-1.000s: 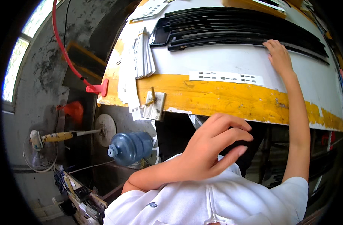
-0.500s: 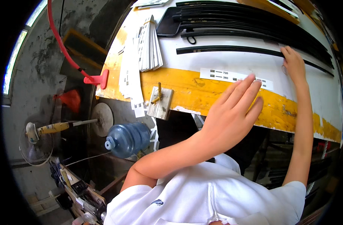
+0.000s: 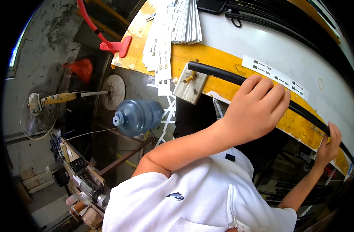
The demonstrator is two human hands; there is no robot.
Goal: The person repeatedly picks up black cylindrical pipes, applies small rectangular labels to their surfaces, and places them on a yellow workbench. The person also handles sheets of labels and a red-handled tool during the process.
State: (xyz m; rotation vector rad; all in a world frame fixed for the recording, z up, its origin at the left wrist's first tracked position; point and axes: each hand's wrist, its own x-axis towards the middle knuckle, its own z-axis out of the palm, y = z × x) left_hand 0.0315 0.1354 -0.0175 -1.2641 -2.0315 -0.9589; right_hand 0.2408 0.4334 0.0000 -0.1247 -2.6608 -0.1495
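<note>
My left hand (image 3: 258, 106) is wrapped over a long black tube (image 3: 219, 73) near its middle. Farther right, the fingers of my right hand (image 3: 329, 149) close on the same tube. It lies slantwise along the yellow table edge, its left end over a small pale block (image 3: 189, 85) with a yellowish peg. Just beyond the tube, a white label strip (image 3: 275, 76) lies flat on the tabletop. I cannot tell whether the tube's left end touches the block.
More black tubes (image 3: 285, 23) lie in a bundle at the back, beside a dark phone (image 3: 211, 5). Fanned label strips (image 3: 186, 23) sit at the left, near a red clamp (image 3: 117, 47). Below are a blue water jug (image 3: 140, 116) and a fan (image 3: 37, 120).
The single tube has come off the white tabletop toward me, over the yellow edge. My left hand, empty and outstretched before, now grips it. My right hand has come nearer with it. The view has shifted.
</note>
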